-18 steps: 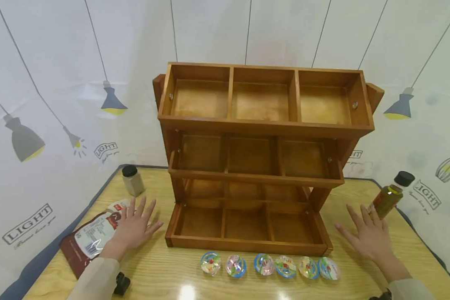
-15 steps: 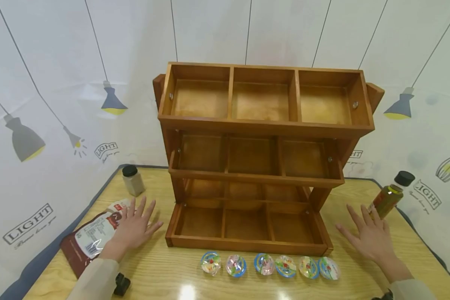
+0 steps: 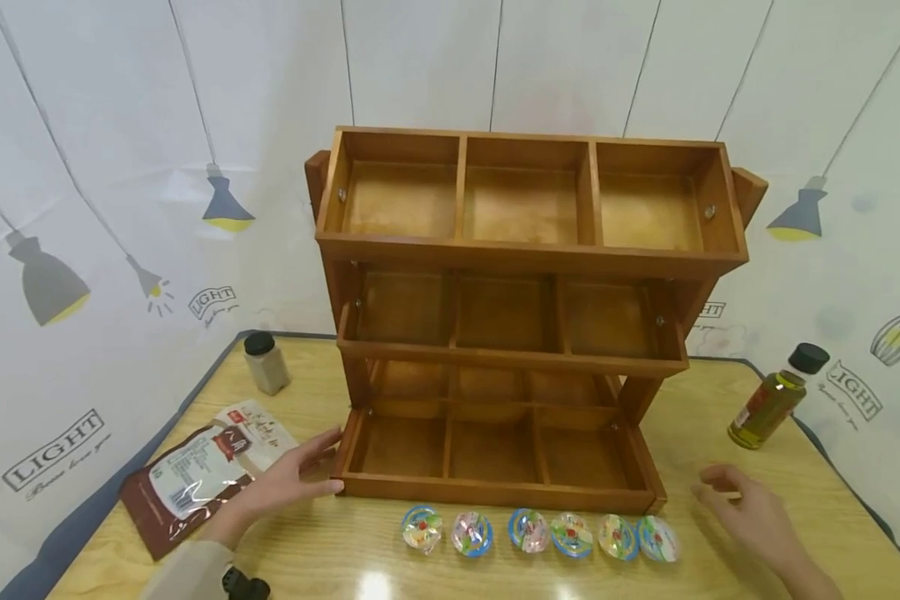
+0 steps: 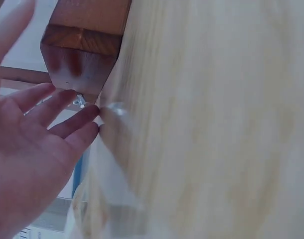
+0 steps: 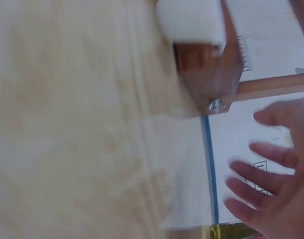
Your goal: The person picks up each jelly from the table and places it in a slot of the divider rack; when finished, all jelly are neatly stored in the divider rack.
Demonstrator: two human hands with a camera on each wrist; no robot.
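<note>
A brown three-tier wooden rack (image 3: pixel 510 492) with divided trays stands in the middle of the table in the head view. My left hand (image 3: pixel 288 479) is at its lower left corner, thumb and fingers spread around the corner; whether they touch the wood I cannot tell. In the left wrist view, the fingers of that hand (image 4: pixel 37 149) are extended beside the rack's end. My right hand (image 3: pixel 753 521) hovers right of the rack, fingers loosely bent and holding nothing. A row of several small sealed jelly cups (image 3: pixel 528 531) lies before the rack.
Left of the rack lie a brown and white food packet (image 3: pixel 202 475) and a black-capped shaker jar (image 3: pixel 267 364). At the right stands an oil bottle (image 3: pixel 768 408). A printed curtain (image 3: pixel 157 100) hangs around the wooden table (image 3: pixel 322 550).
My left hand has moved right and down from above the packet to the rack's corner. My right hand has drawn back from the oil bottle, its fingers now bent.
</note>
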